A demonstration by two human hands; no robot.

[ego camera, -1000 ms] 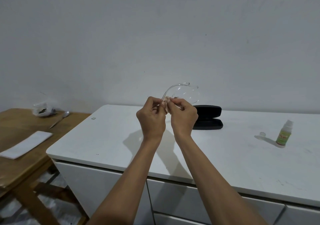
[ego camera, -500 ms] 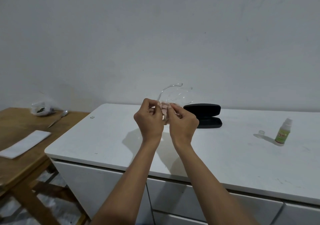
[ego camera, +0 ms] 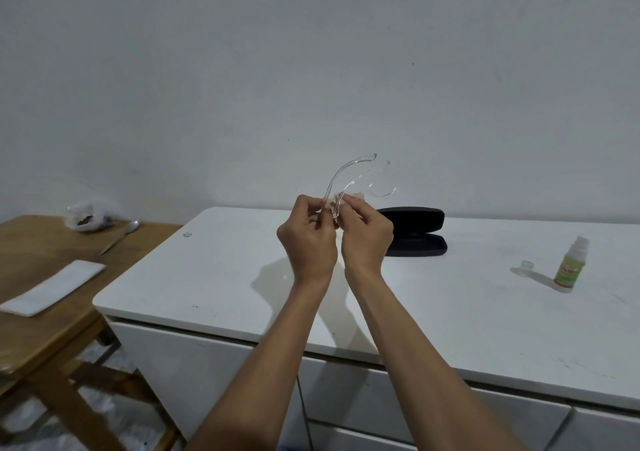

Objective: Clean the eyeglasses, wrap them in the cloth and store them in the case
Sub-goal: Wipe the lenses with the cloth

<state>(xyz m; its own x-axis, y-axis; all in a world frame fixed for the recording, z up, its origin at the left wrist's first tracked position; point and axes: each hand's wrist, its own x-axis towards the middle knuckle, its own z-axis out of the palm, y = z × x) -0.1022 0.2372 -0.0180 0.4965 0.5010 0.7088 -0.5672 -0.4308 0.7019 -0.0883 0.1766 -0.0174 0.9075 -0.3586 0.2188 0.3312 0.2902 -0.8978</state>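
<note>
Clear-framed eyeglasses [ego camera: 349,176] are held up in front of the wall, above the white cabinet top [ego camera: 214,277]. My left hand [ego camera: 308,239] pinches a temple arm near its lower end. My right hand [ego camera: 367,239] presses a small pale cloth [ego camera: 349,198] against the frame beside it; most of the cloth is hidden in my fingers. One lens shows faintly to the right of the arms. The black eyeglass case [ego camera: 415,230] lies open on the cabinet top just behind my right hand.
A small spray bottle with a green label [ego camera: 569,265] stands at the right, its clear cap [ego camera: 526,265] beside it. A wooden table [ego camera: 41,312] at the left holds a folded white cloth [ego camera: 52,287], a spoon [ego camera: 119,237] and a plastic bag [ego camera: 88,216].
Both hands stay together on the glasses with small shifts of the fingers. The frame tilted slightly, so the temple arms now point more upward.
</note>
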